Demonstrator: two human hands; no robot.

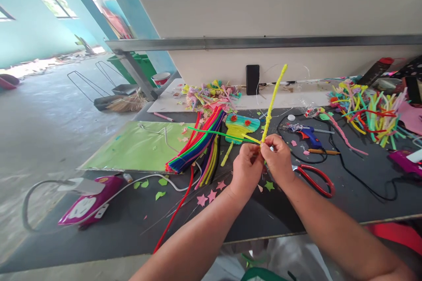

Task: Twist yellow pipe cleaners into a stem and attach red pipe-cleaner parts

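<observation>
My left hand (248, 167) and my right hand (278, 160) meet above the middle of the dark table, fingertips pinched together. Between them rises a twisted yellow pipe cleaner (272, 102), its lower end hidden by my fingers. A green pipe cleaner (217, 132) runs out to the left from the same grip, and a short yellow piece sticks out beside it. Just behind my hands lies a yellow and teal pipe-cleaner figure (242, 128) with red spots. A bundle of many-coloured pipe cleaners (198, 147) is to the left of my left hand.
Red-handled scissors (316, 180) and a blue glue gun (310, 137) lie on the right, among black cords. A phone (252, 80) leans at the back. Pipe-cleaner piles (372, 112) stand far right. A green sheet (132, 147) and a purple power strip (90, 199) are left.
</observation>
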